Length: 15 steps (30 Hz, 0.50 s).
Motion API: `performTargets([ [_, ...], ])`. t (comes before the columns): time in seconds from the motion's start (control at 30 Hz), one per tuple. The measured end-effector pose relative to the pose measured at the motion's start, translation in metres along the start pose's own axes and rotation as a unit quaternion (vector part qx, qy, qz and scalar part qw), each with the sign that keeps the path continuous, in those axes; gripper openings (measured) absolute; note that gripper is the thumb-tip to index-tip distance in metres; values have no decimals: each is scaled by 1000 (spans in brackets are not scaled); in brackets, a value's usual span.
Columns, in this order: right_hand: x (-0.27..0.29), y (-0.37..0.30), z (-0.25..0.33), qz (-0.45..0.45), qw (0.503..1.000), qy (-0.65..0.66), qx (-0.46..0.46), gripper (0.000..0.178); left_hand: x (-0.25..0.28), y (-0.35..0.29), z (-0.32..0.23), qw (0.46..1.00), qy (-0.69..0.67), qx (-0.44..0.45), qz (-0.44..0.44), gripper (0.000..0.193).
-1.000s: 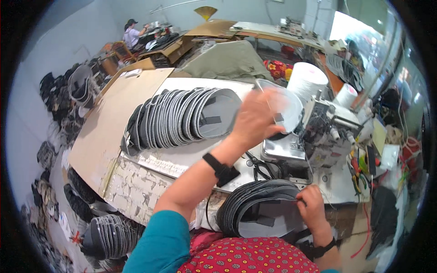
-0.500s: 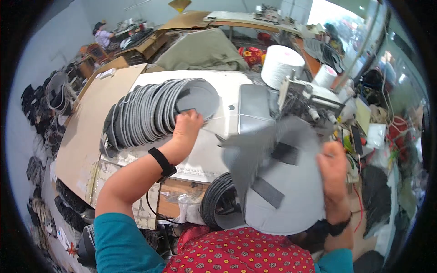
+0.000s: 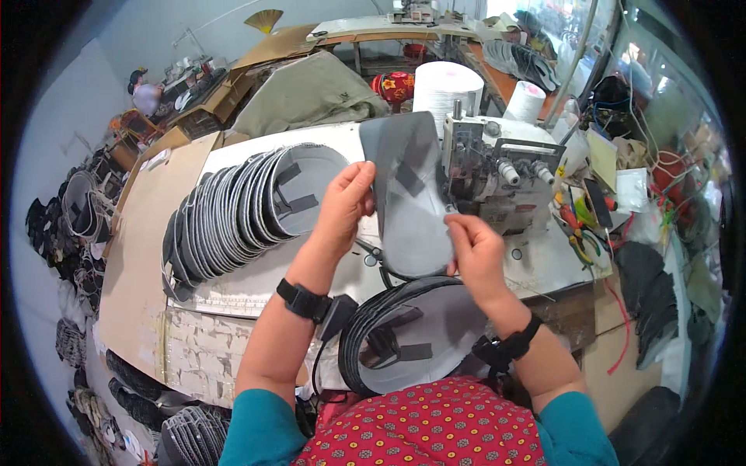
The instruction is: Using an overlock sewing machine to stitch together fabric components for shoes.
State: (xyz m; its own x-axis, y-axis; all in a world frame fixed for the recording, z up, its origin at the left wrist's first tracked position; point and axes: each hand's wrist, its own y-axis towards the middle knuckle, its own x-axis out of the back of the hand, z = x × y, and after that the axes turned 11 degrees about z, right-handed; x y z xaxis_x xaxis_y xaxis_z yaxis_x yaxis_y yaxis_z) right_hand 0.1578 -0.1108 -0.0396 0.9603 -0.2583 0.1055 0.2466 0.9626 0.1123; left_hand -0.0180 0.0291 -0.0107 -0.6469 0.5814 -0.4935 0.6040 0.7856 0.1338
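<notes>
My left hand (image 3: 350, 203) pinches the left edge of a grey fabric panel (image 3: 418, 237) with dark strips on it. My right hand (image 3: 475, 250) grips the panel's right edge between thumb and fingers. The panel is held up at the left side of a sewing machine (image 3: 497, 167), close to its head; whether it touches the needle area is hidden. Below my hands, against my apron, rests a stack of similar curved panels (image 3: 454, 330) with dark rims. A long nested row of curved grey panels (image 3: 225, 210) with pale edging lies left on the white table (image 3: 311, 260).
White thread cones (image 3: 448, 87) stand behind the machine. Yellow-handled pliers (image 3: 583, 247) and other small tools lie right of it. A brown board (image 3: 144, 233) extends the table leftward. Dark fabric piles (image 3: 74, 342) line the left wall. Another person (image 3: 145, 95) sits far left.
My left hand has left the nested row and now holds the panel. The panel has moved from over my lap up to the machine, uncovering the stack at my lap.
</notes>
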Motion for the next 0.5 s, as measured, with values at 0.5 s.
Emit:
performTargets([
  [0.5,13,2,-10,-47,874,-424,233,34,5,-73,-3,956,232,169,-60,30],
])
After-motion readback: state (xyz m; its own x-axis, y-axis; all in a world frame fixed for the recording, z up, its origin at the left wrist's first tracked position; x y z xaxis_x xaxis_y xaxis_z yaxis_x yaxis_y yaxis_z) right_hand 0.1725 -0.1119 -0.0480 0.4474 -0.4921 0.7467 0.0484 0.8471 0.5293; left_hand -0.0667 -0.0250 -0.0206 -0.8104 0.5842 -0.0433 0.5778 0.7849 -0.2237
